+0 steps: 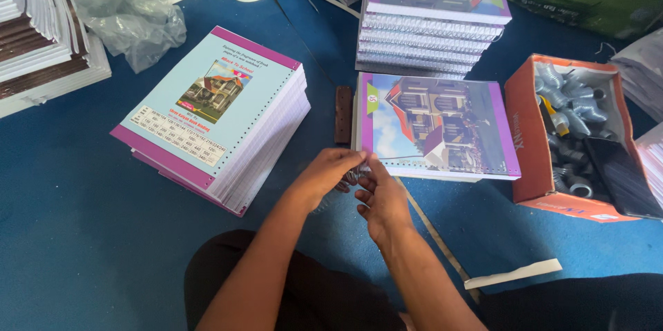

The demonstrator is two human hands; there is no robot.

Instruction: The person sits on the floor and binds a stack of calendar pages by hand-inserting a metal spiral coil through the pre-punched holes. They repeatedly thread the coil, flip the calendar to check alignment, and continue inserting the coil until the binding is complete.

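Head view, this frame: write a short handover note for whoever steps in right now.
Left hand and right hand: both pinch a wire spiral at the near-left corner of the notebook lying in front.
Behind it: spiral-bound stack.
Left: punched stack with no spirals visible.
Right: orange box of spiral coils.
Done: far stack bound.
Left: the front notebook's long edge looks unbound; the punched stack.

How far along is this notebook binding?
Done: a stack of spiral-bound notebooks behind. In hand: both hands, left hand and right hand, work a metal spiral coil at the purple-edged notebook. Left: the punched, coil-less pile of notebooks and an orange box of coils.
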